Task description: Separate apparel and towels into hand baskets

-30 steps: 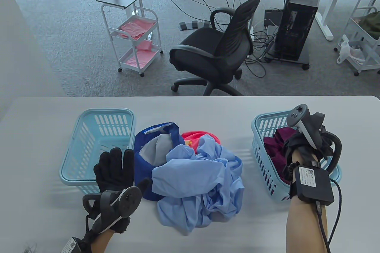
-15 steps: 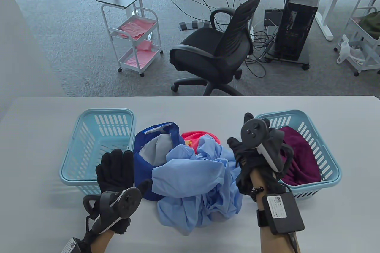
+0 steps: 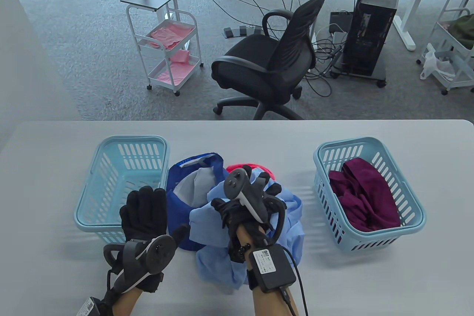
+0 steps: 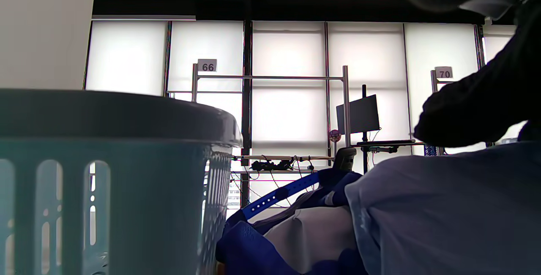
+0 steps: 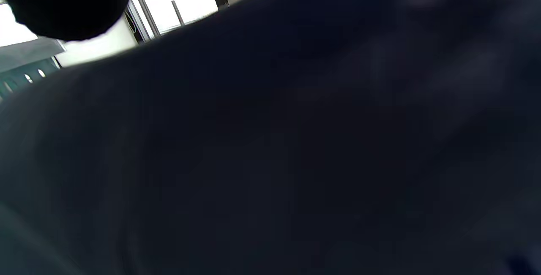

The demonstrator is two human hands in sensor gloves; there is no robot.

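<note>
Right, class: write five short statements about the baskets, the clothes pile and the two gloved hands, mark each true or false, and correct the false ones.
1. The right basket holds a maroon cloth. True.
2. The left basket is full of clothes. False: no clothes show in it.
3. The right hand is over the light blue garment. True.
4. The left hand is inside the right basket. False: it is beside the left basket, fingers straight.
5. The blue bag lies between the baskets. True.

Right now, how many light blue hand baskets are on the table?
2. The left basket sits beside the left hand, left of the clothes pile. The right basket stands apart on the right, holding a maroon cloth. Nothing suggests a hidden third.
</note>
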